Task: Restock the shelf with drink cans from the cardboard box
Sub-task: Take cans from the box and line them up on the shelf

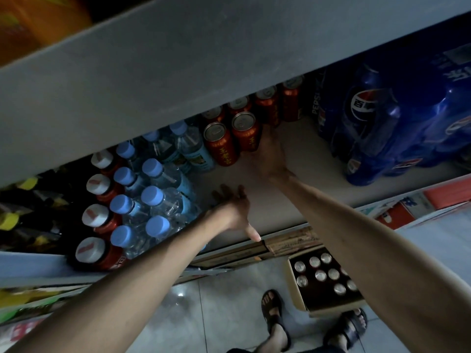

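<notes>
Reaching toward red cans point(245, 131) beside Pepsi pack point(369, 128): left hand point(233, 207) splayed, right hand point(270, 156) unclear.

1. You're in a small shop, drinks section by the look of it. The shelf point(293, 141) in front of you carries just a few products, lined up in rows.
2. Left end: blue-capped water bottles point(153, 194) and white-capped red bottles point(96, 217), several deep.
3. Back edge: a line of identical red cans point(221, 146).
4. Right end: shrink-wrapped blue Pepsi multipacks point(369, 128).
5. On the tiled floor point(216, 314) by your feet there's an open cardboard box point(300, 296) with more cans.
</notes>
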Motion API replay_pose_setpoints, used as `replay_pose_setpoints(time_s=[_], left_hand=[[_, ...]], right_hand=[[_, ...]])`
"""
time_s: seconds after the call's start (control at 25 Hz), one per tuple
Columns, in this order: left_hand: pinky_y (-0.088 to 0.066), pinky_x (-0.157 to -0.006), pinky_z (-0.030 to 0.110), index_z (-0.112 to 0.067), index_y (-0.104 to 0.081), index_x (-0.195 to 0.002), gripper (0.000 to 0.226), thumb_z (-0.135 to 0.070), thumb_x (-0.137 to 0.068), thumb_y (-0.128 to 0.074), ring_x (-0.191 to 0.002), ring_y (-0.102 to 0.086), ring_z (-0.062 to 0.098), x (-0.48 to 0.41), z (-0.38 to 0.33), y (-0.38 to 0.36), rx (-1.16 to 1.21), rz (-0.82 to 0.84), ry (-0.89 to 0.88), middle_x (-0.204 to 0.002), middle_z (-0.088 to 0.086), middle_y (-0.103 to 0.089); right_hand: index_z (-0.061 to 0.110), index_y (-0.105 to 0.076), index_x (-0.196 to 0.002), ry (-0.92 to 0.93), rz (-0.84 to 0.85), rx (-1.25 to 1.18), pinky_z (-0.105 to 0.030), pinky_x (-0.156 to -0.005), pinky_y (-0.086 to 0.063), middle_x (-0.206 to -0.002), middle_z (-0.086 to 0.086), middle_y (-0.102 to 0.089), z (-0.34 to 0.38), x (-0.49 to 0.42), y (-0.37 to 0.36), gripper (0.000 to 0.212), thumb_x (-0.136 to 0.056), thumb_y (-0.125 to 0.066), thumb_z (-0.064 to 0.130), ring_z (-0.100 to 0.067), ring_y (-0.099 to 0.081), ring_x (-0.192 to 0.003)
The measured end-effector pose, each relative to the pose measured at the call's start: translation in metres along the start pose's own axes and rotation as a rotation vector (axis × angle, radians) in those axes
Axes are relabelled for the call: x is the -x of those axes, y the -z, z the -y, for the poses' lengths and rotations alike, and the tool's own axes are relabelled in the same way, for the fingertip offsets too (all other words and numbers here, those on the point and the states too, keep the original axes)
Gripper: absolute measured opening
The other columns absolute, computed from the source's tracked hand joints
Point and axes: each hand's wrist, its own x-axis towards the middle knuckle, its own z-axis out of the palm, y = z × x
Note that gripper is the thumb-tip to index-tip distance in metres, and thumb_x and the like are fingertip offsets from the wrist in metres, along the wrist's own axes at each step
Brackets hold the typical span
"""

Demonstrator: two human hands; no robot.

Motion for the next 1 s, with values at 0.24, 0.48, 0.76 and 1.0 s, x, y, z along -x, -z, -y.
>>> replay_pose_setpoints(time_s=[0.24, 0.48, 0.76, 1.0], left_hand=[[-0.017, -0.113, 0.065, 0.001, 0.019, -0.149, 0.147, -0.068, -0.06, -0.076, -0.14, -0.001, 0.06, 0.003, -0.001, 0.002, -0.039, -0.031, -0.003, -0.15, 0.044, 0.011], [-0.02, -0.116, 0.056, -0.011, 0.009, -0.154, 0.128, -0.067, -0.07, -0.07, -0.146, -0.008, 0.047, 0.018, 0.004, -0.006, 0.015, -0.056, -0.005, -0.159, 0.028, 0.001], [-0.049, -0.083, 0.032, -0.019, -0.061, -0.113, 0.027, -0.022, -0.086, -0.064, -0.102, -0.061, 0.023, 0.07, -0.088, -0.055, 0.359, -0.764, -0.531, -0.113, 0.002, -0.065], [-0.042, -0.047, 0.019, -0.008, -0.063, -0.105, 0.014, -0.009, -0.093, -0.056, -0.058, -0.058, 0.013, 0.014, -0.183, -0.154, 0.611, 0.059, -0.39, -0.09, 0.009, -0.064]], right_hand=[[0.001, -0.035, -0.143, -0.07, 0.11, 0.042, -0.034, -0.102, -0.04, -0.143, -0.019, -0.044, 0.006, 0.003, 0.003, 0.085, -0.075, -0.082, 0.021, -0.029, -0.044, -0.13], [0.017, -0.051, -0.132, -0.102, 0.121, 0.132, -0.023, -0.077, -0.042, -0.125, -0.004, -0.054, 0.013, 0.088, 0.058, 0.054, -0.083, -0.074, 0.028, -0.014, -0.054, -0.104], [0.019, -0.069, -0.083, -0.383, 0.084, 0.122, -0.016, -0.061, -0.047, -0.076, 0.004, -0.071, -0.044, 0.255, 0.139, 0.006, -0.086, -0.072, 0.024, -0.002, -0.063, -0.066], [0.017, -0.065, -0.07, -0.783, 0.157, 0.153, -0.027, -0.063, -0.046, -0.064, 0.005, -0.061, -0.167, 0.358, 0.158, 0.014, -0.082, -0.068, 0.022, -0.021, -0.062, -0.07]])
